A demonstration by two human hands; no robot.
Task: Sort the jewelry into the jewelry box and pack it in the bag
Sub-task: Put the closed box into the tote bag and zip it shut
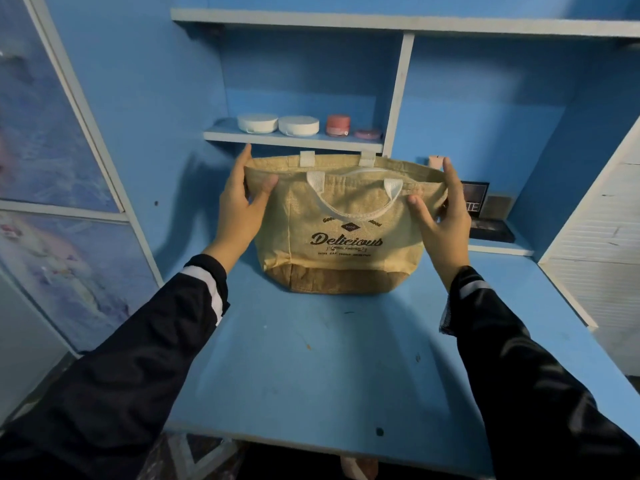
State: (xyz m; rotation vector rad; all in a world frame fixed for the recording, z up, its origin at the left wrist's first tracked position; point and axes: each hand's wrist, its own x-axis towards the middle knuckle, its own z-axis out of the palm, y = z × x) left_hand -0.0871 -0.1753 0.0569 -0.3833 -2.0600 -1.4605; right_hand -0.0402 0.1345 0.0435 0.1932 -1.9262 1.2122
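A tan woven bag (341, 247) with white handles and the word "Delicious" printed on its front stands upright on the blue desk (311, 358). My left hand (239, 202) pinches the bag's left top edge between thumb and fingers. At the right top edge, my right hand (443, 216) holds the rim the same way, thumb on the front and fingers behind. The bag's mouth is drawn nearly closed, so its inside is hidden. No jewelry box or jewelry shows in view.
A small shelf (294, 138) behind the bag carries two white round tins (258, 122), a pink jar (338, 124) and a flat pink tin. Dark boxes (485, 213) sit at the back right. White cabinet walls flank both sides.
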